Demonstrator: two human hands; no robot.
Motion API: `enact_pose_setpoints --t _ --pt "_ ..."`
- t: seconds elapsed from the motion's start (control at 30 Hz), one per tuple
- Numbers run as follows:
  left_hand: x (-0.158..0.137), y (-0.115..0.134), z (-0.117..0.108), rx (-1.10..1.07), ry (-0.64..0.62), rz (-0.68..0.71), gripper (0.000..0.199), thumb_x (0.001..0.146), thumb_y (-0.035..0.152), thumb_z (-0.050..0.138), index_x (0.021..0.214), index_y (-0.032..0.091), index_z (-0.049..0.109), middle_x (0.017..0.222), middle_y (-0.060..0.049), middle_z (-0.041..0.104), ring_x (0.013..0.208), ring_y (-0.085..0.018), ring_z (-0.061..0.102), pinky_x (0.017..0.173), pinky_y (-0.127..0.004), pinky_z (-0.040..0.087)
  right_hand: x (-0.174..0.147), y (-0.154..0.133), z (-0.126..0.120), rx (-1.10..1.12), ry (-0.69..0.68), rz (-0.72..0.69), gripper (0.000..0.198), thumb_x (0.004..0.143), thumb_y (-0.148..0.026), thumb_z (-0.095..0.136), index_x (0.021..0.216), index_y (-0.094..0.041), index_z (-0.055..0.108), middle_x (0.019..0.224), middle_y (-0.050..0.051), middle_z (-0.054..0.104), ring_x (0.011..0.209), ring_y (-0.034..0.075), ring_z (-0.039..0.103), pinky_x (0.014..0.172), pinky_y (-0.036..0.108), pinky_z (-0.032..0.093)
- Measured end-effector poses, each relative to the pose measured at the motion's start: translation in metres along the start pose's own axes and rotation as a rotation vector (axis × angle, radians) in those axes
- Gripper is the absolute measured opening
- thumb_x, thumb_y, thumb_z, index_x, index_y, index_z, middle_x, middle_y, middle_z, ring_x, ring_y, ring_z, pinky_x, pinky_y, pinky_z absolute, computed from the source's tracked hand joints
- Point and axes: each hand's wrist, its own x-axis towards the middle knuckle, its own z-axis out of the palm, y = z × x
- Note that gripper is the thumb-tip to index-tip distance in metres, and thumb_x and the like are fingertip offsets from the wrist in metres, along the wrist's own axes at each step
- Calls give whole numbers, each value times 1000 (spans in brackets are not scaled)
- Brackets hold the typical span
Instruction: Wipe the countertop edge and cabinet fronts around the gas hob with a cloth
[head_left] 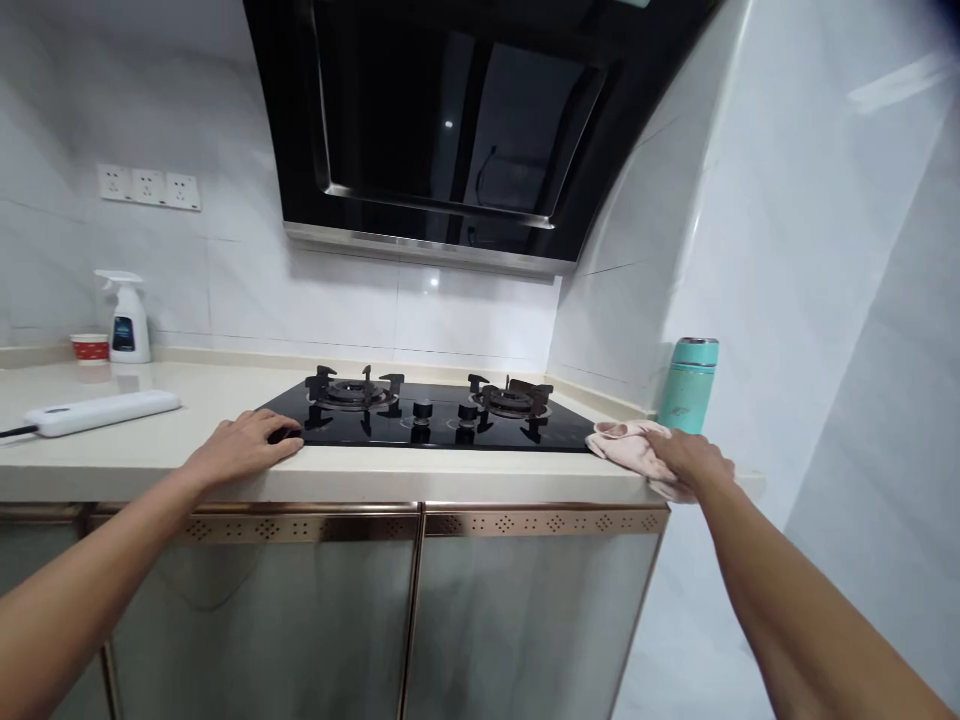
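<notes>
A black glass gas cooktop (442, 432) with two burners is set in the pale countertop. My left hand (244, 447) rests at its front left corner, the thumb and fingers apart over the glass edge. At the opposite front corner, my right hand (694, 460) grips a pale pink cloth (634, 447). That cloth lies bunched on the counter, touching the cooktop's edge and drooping a little over the front. Just behind my right hand stands a mint green thermos (688, 388), upright. Two control knobs (423, 410) sit between the burners.
A black range hood (450, 130) hangs above the cooktop. On the left side of the counter (210, 385) are a white spray bottle (129, 320), a red and white paper cup (91, 348) and a white corded power strip (105, 412). A tiled wall (780, 250) closes the right side.
</notes>
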Motion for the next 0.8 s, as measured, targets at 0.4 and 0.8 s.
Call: enact_pose_setpoints --t 0.4,0.8 --pt "6 -1 5 -40 -13 -31 68 76 71 41 124 31 68 136 -9 62 132 -41 48 104 -57 39 -74 -76 3 10 -89 -221 42 95 -43 36 92 -17 69 105 13 67 94 23 60 78 31 43" --pt "-8 -3 1 -34 -13 57 52 86 47 42 131 27 60 139 -10 58 129 -32 48 102 -46 39 -251 -377 46 255 153 -1090 66 80 -60 68 136 -30 50 140 10 47 119 33 43 96 51 39"
